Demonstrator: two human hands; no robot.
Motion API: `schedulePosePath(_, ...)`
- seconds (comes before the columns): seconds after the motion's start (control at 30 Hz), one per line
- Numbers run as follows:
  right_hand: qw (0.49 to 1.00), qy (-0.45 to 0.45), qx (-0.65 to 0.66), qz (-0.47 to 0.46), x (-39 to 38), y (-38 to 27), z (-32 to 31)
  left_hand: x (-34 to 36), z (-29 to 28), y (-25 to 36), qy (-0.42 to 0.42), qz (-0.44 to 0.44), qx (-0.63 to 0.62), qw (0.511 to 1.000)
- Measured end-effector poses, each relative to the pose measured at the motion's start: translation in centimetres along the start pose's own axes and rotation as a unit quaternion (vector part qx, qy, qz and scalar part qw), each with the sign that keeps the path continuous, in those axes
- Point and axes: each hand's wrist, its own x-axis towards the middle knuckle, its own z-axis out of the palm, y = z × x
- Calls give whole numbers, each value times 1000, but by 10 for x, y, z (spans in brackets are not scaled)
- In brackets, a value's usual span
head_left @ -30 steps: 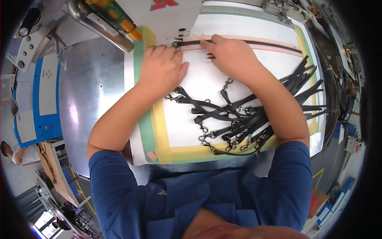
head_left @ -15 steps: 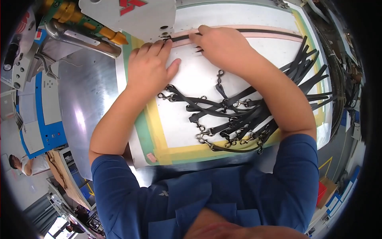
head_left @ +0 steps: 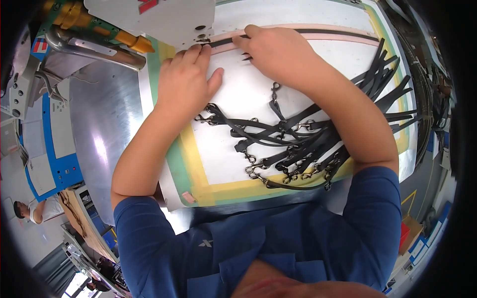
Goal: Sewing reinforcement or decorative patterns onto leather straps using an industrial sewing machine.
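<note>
While the left hand (head_left: pixel 184 79) lies over the near end of a black strap (head_left: pixel 338 33), its fingers are outstretched, close together, with the thumb spread away. The right hand (head_left: pixel 278 54) touches the strap farther along; whether its fingers grip it I cannot tell, and a dark tip (head_left: pixel 247 58) juts out beneath. The strap runs along a pink strip (head_left: pixel 343 38) on the white tabletop (head_left: pixel 213 161), beyond a pile of clipped straps (head_left: pixel 318 149).

Fisheye view taken from head height, faced steeply downward, surface (head_left: pixel 218 164) and hands (head_left: pixel 276 55) seen from close above, edges bowed
</note>
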Motion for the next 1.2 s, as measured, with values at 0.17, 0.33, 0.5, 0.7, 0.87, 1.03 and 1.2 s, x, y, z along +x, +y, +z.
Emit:
schedulePosePath(0.17, 1000, -8, -4, 3, 0, -1, 3, 0, 0, 1, -8, -5, -3, 1000)
schedulePosePath(0.33, 1000, -6, -4, -4, 0, -2, 0, -2, 4, -2, 34, 15, 25, 999)
schedulePosePath(0.5, 1000, -9, -15, -1, 0, -2, 0, -3, 5, -1, 34, 16, 16, 999)
schedulePosePath(0.7, 1000, 5, -27, -13, -1, 0, 3, -2, 4, 1, 29, 9, 16, 999)
schedulePosePath(0.87, 999, -21, -21, -13, 3, -3, 0, -2, 1, 0, 18, -13, 11, 1000)
schedulePosePath(1.03, 998, -37, -41, -12, 4, -6, -7, 0, -1, 3, -20, -32, -20, 999)
schedulePosePath(1.2, 996, -73, -56, -4, 5, -10, -10, -4, -4, 7, -32, -52, -24, 998)
